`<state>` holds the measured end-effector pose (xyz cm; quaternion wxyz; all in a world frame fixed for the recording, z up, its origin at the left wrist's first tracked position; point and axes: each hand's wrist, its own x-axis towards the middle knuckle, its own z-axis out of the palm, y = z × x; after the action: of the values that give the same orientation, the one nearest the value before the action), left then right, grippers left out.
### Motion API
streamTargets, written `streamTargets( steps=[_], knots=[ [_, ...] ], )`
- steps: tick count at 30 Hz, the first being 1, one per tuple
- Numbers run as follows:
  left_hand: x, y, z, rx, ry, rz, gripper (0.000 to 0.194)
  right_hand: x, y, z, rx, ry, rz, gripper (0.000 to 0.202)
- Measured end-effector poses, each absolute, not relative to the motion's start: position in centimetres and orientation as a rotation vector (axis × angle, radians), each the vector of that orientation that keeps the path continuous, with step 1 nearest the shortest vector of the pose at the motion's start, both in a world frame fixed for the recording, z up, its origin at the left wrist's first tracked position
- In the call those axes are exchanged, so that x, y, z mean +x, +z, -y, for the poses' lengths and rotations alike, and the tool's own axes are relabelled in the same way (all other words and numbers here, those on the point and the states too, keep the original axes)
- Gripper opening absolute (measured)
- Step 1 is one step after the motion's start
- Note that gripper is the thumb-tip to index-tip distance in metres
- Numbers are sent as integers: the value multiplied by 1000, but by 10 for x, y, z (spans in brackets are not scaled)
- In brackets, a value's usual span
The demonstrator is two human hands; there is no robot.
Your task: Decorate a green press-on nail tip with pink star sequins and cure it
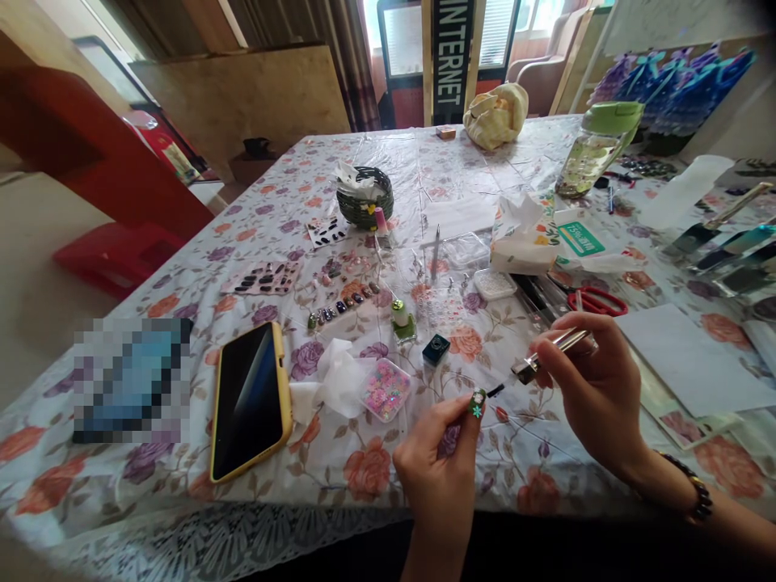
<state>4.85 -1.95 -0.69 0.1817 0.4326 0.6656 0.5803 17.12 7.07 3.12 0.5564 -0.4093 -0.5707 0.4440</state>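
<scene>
My right hand (597,396) is closed around the shiny metallic handle of a nail polish brush (561,352). Its dark bristle tip points left and stands just short of my left thumb. My left hand (440,465) is curled, with thumb and index finger pressed together. At the thumb's tip shows a green nail (477,402) with a pale blue flower; whether it is worn or held I cannot tell. Beyond the hands stand a small dark square-topped box or cap (436,349) and a green polish bottle (402,322). A clear case of pink sequins (386,390) lies to their left.
A yellow-cased phone (251,404) and crumpled tissue (339,376) lie left. Decorated false nails (343,305) form a row behind. Red-handled scissors (597,301), a tissue box (525,238) and white paper (697,356) are right. A dark woven basket (364,202) stands farther back.
</scene>
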Motion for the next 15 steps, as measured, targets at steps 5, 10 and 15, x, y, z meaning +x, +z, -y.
streamTargets(
  steps=[5,10,15],
  knots=[
    [49,-7,19,1199,1647,-1841,12,168,31,-64,-960,1109,1403,19],
    [50,-7,20,1198,1631,-1853,11,168,28,-70,-987,1065,1352,20],
    [48,-7,19,1263,1647,-1855,12,170,32,-73,-992,1041,1326,20]
  ],
)
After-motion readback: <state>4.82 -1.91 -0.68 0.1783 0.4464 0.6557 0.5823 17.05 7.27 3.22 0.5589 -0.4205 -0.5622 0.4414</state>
